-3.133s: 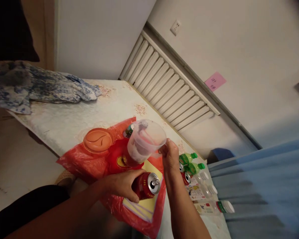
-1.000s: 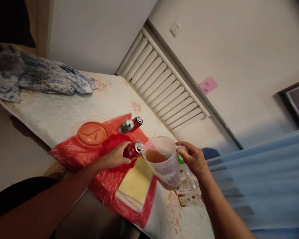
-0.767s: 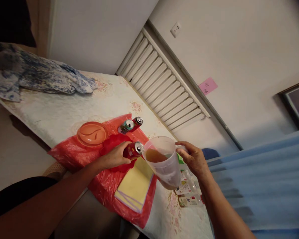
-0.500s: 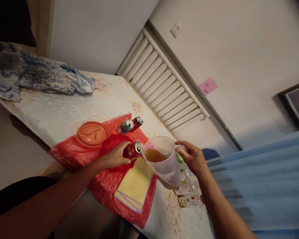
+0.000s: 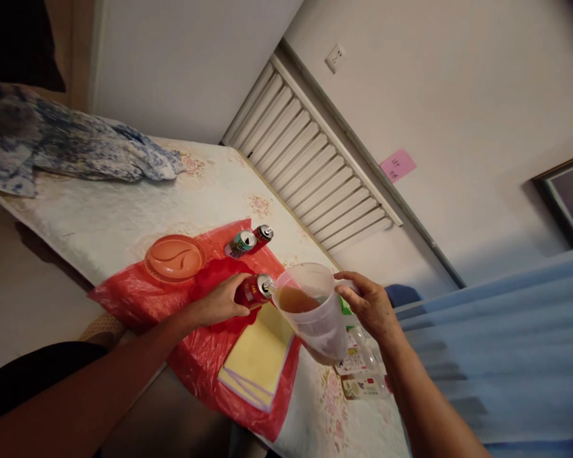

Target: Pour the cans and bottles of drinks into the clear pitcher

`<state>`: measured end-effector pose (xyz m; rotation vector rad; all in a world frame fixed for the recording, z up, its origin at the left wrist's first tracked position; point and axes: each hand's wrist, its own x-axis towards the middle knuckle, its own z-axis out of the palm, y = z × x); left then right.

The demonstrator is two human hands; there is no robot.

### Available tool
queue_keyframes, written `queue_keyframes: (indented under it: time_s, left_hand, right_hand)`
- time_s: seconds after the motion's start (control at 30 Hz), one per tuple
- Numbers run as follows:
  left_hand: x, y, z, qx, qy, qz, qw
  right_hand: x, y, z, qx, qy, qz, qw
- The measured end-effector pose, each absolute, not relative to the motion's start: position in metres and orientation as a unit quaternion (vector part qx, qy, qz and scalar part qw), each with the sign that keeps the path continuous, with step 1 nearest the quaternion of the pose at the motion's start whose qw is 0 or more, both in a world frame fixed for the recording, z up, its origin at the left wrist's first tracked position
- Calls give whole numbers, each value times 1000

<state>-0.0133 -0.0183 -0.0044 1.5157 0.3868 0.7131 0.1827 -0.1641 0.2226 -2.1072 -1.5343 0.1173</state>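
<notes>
My left hand (image 5: 219,303) is wrapped round a red drink can (image 5: 253,289), tipped so its opening meets the rim of a clear plastic jug (image 5: 315,315). Brown liquid fills part of the jug. My right hand (image 5: 370,304) grips the jug's handle and holds the jug above the table. Both hands hover over a red plastic bag (image 5: 138,296) spread on the table (image 5: 124,216).
Two more cans (image 5: 251,240) stand on the bag beside an orange round lid (image 5: 174,257). Yellow cloths (image 5: 258,353) lie on the bag's near part. Plastic bottles (image 5: 363,372) lie under the jug. A blue patterned cloth (image 5: 76,149) sits at the table's far left. A radiator (image 5: 310,165) lines the wall.
Three seconds ago the jug was empty and held higher over the bag; now it sits lower to the right with brown liquid in it. Over the last second nothing has visibly moved.
</notes>
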Motion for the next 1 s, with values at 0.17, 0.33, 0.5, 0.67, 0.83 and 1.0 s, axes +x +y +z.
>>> queue_keyframes:
  time_s: [0.17, 0.33, 0.5, 0.67, 0.83, 1.0]
  left_hand:
    - [-12, -18, -5, 669, 177, 310, 652]
    - [-12, -18, -5, 671, 178, 314, 648]
    - [-13, -18, -4, 667, 178, 313, 652]
    - [-13, -18, -5, 669, 174, 312, 652]
    - [-13, -18, -5, 668, 175, 314, 651]
    - [-13, -18, -4, 672, 173, 317, 646]
  right_hand:
    - [182, -165, 224, -782, -566, 57, 254]
    - [181, -165, 224, -782, -570, 50, 249]
    - [180, -163, 225, -784, -570, 49, 242]
    - [178, -162, 226, -781, -572, 53, 245]
    - [179, -161, 225, -782, -572, 55, 242]
    - [179, -162, 225, -782, -574, 55, 237]
